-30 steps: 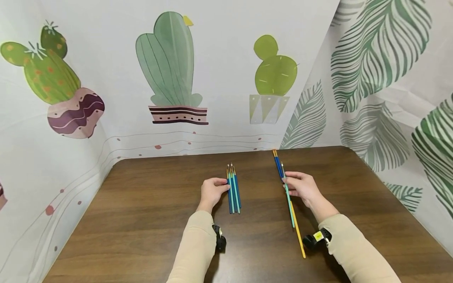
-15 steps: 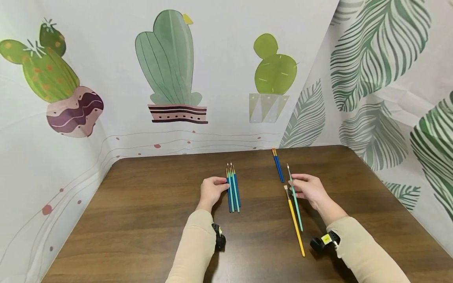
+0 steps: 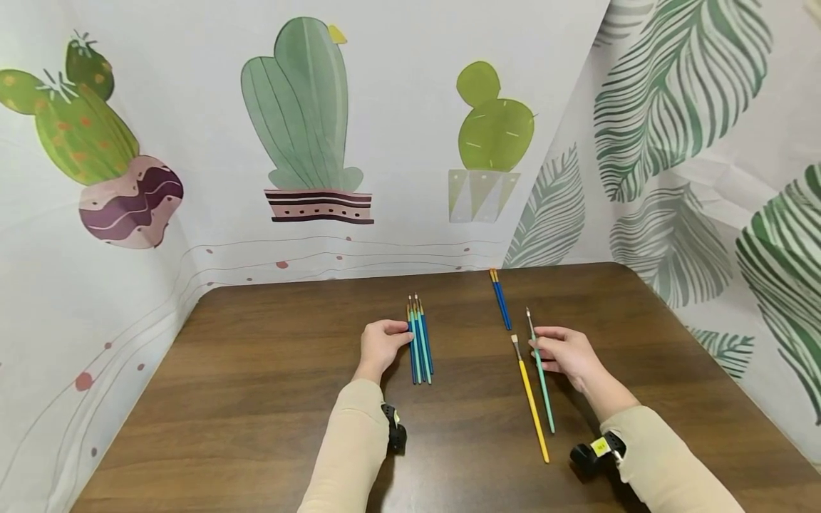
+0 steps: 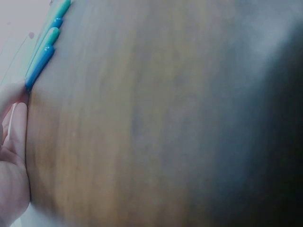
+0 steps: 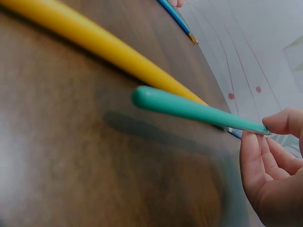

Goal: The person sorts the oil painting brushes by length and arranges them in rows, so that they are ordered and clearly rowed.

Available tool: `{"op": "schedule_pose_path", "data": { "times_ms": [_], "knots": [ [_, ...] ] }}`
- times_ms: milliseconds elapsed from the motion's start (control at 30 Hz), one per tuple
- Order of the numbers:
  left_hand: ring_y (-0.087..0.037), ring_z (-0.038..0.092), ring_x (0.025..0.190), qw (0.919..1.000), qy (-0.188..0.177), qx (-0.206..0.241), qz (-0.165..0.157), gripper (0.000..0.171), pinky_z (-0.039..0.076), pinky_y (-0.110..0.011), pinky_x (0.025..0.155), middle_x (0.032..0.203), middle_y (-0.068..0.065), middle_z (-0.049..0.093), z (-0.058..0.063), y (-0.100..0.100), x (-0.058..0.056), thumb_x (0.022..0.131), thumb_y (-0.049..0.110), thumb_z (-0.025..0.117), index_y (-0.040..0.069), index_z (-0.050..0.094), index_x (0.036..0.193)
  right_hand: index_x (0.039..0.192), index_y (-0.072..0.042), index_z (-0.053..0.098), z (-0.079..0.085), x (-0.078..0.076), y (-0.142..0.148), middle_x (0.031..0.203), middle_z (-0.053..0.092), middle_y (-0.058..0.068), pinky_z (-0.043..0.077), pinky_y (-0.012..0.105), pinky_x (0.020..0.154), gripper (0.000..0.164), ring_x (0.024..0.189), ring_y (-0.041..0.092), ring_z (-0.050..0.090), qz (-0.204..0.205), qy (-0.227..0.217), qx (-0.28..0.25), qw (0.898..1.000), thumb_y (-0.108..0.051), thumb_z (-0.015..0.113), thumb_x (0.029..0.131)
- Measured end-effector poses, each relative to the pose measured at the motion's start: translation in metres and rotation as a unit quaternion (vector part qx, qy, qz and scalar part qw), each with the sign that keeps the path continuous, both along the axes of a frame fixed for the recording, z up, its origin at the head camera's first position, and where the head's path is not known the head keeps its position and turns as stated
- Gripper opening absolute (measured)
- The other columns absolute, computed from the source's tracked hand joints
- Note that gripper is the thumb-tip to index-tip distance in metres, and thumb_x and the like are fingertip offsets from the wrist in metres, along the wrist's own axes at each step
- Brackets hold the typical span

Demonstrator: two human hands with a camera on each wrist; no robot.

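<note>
In the head view my left hand [image 3: 380, 347] rests at the left side of a row of slim blue and green paintbrushes [image 3: 420, 349]. Its thumb and index fingertip pinch the leftmost blue paintbrush [image 4: 40, 67], whose handle end shows in the left wrist view. Farther right, my right hand [image 3: 569, 354] pinches a green paintbrush [image 3: 547, 402] near its metal collar, bristles pointing away from me. A shadow beneath this handle in the right wrist view shows it raised off the table. Just left of it lies a yellow paintbrush [image 3: 532, 410] with pale bristles.
Two blue paintbrushes [image 3: 501, 303] lie side by side by the back edge of the brown wooden table [image 3: 256, 399]. Behind the table hangs a white cloth [image 3: 404, 128] printed with cacti and leaves.
My right hand has moved right and toward me with the green paintbrush, from over the yellow paintbrush to beside it. The left hand has stayed by the row.
</note>
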State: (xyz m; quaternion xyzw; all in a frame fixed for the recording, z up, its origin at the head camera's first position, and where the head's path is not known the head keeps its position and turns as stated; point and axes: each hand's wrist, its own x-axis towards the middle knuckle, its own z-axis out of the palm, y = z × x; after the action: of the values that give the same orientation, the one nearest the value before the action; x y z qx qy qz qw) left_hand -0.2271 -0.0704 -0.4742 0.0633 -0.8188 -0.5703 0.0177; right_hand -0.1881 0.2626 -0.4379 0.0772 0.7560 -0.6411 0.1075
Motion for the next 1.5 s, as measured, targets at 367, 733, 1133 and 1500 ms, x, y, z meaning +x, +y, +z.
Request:
{"op": "schedule_pose_path", "data": {
  "times_ms": [367,733,1133,1500],
  "knots": [
    [-0.021,0.066,0.096,1.0,0.0,-0.002,0.003,0.02,0.051,-0.037,0.089,0.098,-0.01,0.073,0.001,0.001,0.001,0.08,0.013,0.075,0.005,0.074,0.098,0.132,0.012,0.041,-0.006,0.01,0.0,0.087,0.068,-0.003,0.056,0.026,0.064,0.055,0.074,0.006,0.064,0.014,0.015,0.028,0.999,-0.009,0.062,0.086],
    [-0.021,0.066,0.095,1.0,-0.001,-0.001,0.004,0.02,0.05,-0.037,0.089,0.098,-0.01,0.073,0.001,0.001,0.001,0.079,0.013,0.076,0.005,0.074,0.097,0.127,0.012,0.047,-0.009,0.016,-0.004,0.094,0.072,0.01,0.055,0.026,0.058,0.05,0.073,0.009,0.064,0.021,0.026,0.087,0.996,-0.009,0.064,0.085],
    [-0.022,0.066,0.094,1.0,0.002,0.002,0.004,0.02,0.051,-0.037,0.086,0.096,-0.01,0.073,0.002,0.0,0.002,0.078,0.013,0.076,0.005,0.074,0.097,0.121,0.009,0.054,-0.01,0.017,-0.01,0.091,0.072,0.013,0.053,0.028,0.051,0.044,0.065,0.011,0.061,0.014,0.034,0.163,0.986,-0.011,0.066,0.084],
    [-0.021,0.066,0.094,1.0,0.005,-0.002,0.001,0.02,0.051,-0.037,0.084,0.096,-0.01,0.073,0.002,-0.001,0.002,0.079,0.014,0.076,0.005,0.074,0.097,0.118,0.009,0.057,-0.01,0.017,-0.011,0.09,0.072,0.015,0.053,0.031,0.05,0.043,0.065,0.012,0.062,0.023,0.039,0.19,0.981,-0.011,0.069,0.082]
  ]
}}
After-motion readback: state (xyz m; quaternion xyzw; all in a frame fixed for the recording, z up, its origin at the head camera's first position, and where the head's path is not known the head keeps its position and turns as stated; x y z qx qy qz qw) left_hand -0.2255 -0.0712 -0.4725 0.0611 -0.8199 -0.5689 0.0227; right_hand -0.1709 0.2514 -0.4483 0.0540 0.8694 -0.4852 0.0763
